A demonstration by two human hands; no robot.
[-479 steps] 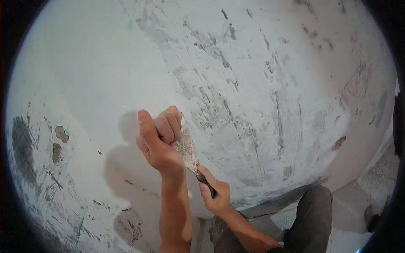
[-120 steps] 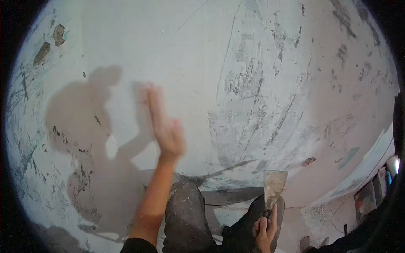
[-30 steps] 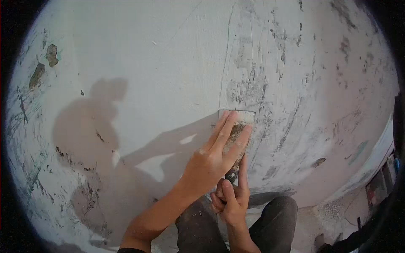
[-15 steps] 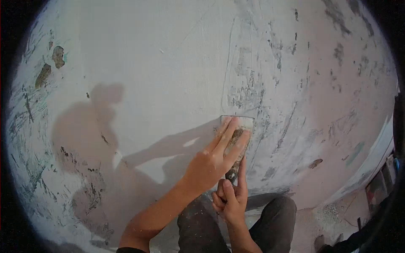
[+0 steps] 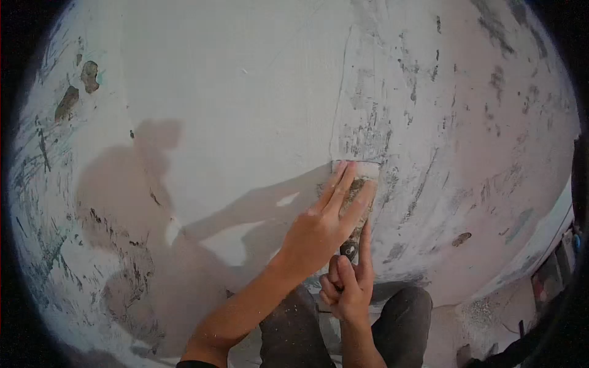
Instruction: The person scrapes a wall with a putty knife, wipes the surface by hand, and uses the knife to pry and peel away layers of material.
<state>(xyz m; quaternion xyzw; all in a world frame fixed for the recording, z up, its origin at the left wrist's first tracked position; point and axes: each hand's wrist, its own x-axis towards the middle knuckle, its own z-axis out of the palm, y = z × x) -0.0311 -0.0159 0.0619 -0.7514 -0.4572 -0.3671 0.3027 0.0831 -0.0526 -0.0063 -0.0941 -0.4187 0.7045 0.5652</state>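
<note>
A putty knife (image 5: pixel 368 171) with a wide pale blade and a worn, stained handle lies against the whitish wall (image 5: pixel 202 67), its blade edge facing up. My left hand (image 5: pixel 325 227) rests over the blade and upper handle, fingers stretched out and pressing on it; its thumb is hidden. Below, my right hand (image 5: pixel 350 285) grips the lower handle, with curled fingers and thumb around it and the index finger extended along its right side. Above the blade edge, the wall carries dark, scratchy streaks (image 5: pixel 368 126).
Chipped brownish holes (image 5: pixel 90 76) mark the wall at far left. My shadow (image 5: pixel 123 190) falls across its left part. My knees (image 5: pixel 402 325) are bent close to the wall. Scattered debris (image 5: pixel 481 313) lies on the floor at lower right, near dark objects (image 5: pixel 552 270).
Both hands and the putty knife have slid a little up and to the right along the wall. The view has shifted slightly; the grip looks the same.
</note>
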